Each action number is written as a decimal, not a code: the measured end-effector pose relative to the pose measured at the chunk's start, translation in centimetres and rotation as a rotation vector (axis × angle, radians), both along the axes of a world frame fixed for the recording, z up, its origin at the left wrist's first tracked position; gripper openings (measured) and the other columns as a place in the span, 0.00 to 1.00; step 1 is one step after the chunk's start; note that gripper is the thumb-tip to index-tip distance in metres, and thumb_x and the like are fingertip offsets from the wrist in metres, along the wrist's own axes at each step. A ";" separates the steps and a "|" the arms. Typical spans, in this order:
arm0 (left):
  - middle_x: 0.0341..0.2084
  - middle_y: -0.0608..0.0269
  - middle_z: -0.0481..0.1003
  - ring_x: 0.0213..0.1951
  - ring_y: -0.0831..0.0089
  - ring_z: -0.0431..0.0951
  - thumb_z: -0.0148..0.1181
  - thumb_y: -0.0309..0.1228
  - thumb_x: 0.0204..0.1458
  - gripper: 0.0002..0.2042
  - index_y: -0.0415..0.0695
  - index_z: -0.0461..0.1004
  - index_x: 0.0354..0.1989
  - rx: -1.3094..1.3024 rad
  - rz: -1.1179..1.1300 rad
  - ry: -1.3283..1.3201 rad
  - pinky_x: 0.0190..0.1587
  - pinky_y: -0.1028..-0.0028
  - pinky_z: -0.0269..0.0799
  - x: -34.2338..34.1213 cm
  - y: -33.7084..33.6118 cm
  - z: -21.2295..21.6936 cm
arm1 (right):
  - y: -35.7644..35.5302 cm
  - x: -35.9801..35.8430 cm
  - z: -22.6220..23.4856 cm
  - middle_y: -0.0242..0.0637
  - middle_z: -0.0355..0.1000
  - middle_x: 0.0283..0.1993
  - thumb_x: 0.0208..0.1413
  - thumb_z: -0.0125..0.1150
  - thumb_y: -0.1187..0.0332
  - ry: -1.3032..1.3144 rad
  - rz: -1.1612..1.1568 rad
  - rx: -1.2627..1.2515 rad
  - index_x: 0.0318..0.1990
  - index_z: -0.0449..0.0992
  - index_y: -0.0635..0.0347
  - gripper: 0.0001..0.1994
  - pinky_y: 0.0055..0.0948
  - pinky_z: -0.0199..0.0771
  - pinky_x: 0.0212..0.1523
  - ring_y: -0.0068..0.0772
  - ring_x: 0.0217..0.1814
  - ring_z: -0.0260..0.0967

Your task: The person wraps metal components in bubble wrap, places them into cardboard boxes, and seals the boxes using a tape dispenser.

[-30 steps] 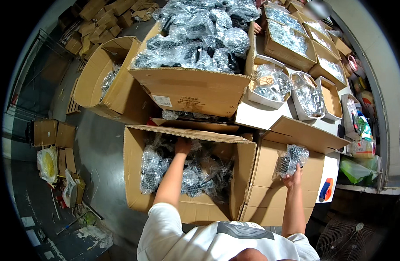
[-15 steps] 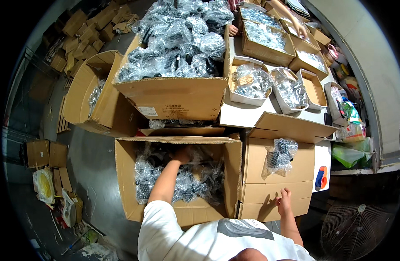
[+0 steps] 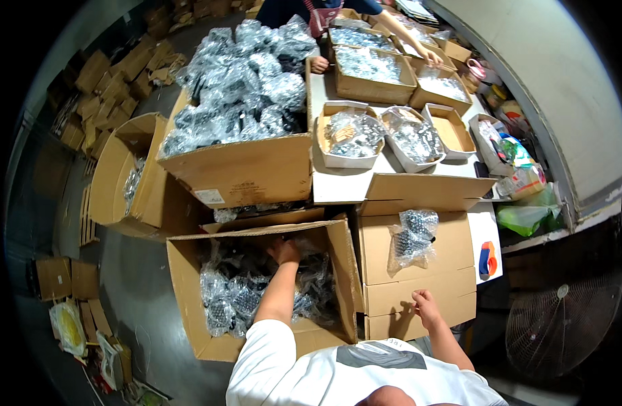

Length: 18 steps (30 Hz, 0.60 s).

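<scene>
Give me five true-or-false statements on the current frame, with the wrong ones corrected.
1. The left hand is inside the open box. True.

2. The right hand grips the bubble-wrapped item. False: the two are apart, and the item lies on the brown cardboard.

3. The orange-and-blue object is to the right of the bubble-wrapped item. True.

4. The fan is on the left side of the picture. False: it is at the lower right.

5. The large far box is piled with clear-wrapped items. True.
</scene>
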<state>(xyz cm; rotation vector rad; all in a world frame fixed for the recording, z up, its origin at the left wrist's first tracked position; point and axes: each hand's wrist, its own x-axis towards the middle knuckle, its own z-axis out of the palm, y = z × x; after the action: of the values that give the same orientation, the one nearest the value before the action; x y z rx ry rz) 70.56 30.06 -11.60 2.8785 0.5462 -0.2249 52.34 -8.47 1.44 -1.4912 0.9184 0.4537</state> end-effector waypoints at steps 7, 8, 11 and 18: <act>0.32 0.58 0.78 0.30 0.64 0.76 0.60 0.31 0.44 0.15 0.39 0.74 0.41 -0.668 -0.059 -0.223 0.41 0.72 0.70 -4.0 4.0 5.8 | 0.2 -0.9 3.9 0.38 0.67 0.42 0.50 0.61 0.63 -0.219 0.277 -0.351 0.46 0.69 0.58 0.17 0.29 0.69 0.39 0.33 0.41 0.67; 0.33 0.62 0.77 0.35 0.68 0.76 0.57 0.25 0.47 0.12 0.38 0.74 0.42 -1.112 -0.019 -0.505 0.41 0.73 0.69 -6.6 5.9 5.8 | 2.0 0.0 5.4 0.42 0.67 0.46 0.49 0.62 0.64 -0.361 0.526 -0.469 0.48 0.69 0.58 0.19 0.32 0.69 0.44 0.40 0.46 0.67; 0.30 0.66 0.74 0.35 0.74 0.74 0.54 0.24 0.50 0.07 0.42 0.74 0.37 -1.690 0.642 -0.122 0.35 0.72 0.71 -9.3 -0.8 19.5 | 5.5 1.3 8.4 0.47 0.62 0.55 0.45 0.65 0.64 -0.791 0.860 -0.514 0.55 0.66 0.53 0.26 0.39 0.63 0.56 0.49 0.57 0.60; 0.29 0.65 0.76 0.31 0.75 0.75 0.58 0.25 0.47 0.07 0.40 0.75 0.36 -1.820 0.011 0.059 0.35 0.75 0.72 -14.8 -14.1 22.6 | 6.5 5.9 16.5 0.42 0.66 0.53 0.39 0.65 0.73 -1.423 0.969 -0.590 0.44 0.71 0.56 0.20 0.45 0.60 0.58 0.46 0.61 0.58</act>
<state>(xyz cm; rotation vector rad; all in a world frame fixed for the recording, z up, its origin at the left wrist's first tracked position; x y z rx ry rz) 55.72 15.91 11.01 1.0934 0.1284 -0.4614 58.27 -1.94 17.91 -2.1616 -0.9167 -0.3098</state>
